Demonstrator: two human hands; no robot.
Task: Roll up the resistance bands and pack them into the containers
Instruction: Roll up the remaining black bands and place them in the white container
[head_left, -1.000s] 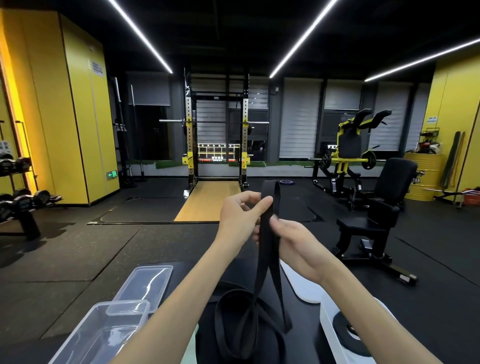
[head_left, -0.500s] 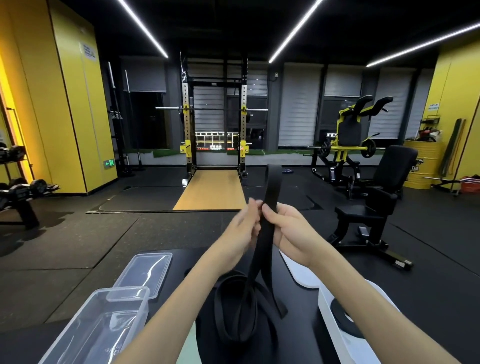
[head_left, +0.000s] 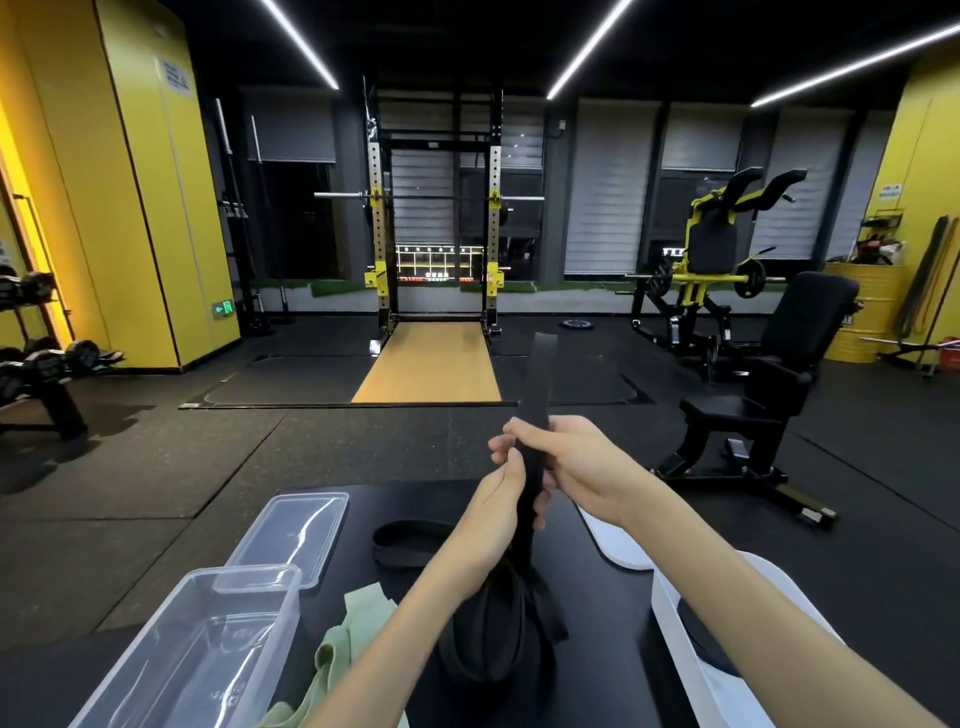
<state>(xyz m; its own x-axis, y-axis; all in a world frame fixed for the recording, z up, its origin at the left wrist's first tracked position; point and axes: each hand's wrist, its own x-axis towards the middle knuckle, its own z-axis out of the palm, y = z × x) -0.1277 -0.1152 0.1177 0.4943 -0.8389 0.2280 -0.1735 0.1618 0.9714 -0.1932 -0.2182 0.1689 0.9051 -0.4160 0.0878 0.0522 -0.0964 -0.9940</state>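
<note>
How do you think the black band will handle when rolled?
Probably floppy: the black band droops in loose loops onto the table below the left hand. Its end stands upright above the right hand, so perhaps springy when released.

The left grip covers the stretch of the black band that runs through it, and the right grip wraps over the part just above. The fingertips at the band's left edge are smeared; they are probably the right grip's. The left forearm hides part of the band's coils on the counter and part of the green band. The clear container and the white container run off the bottom edge. The notice on the yellow wall is too small to read.
</note>
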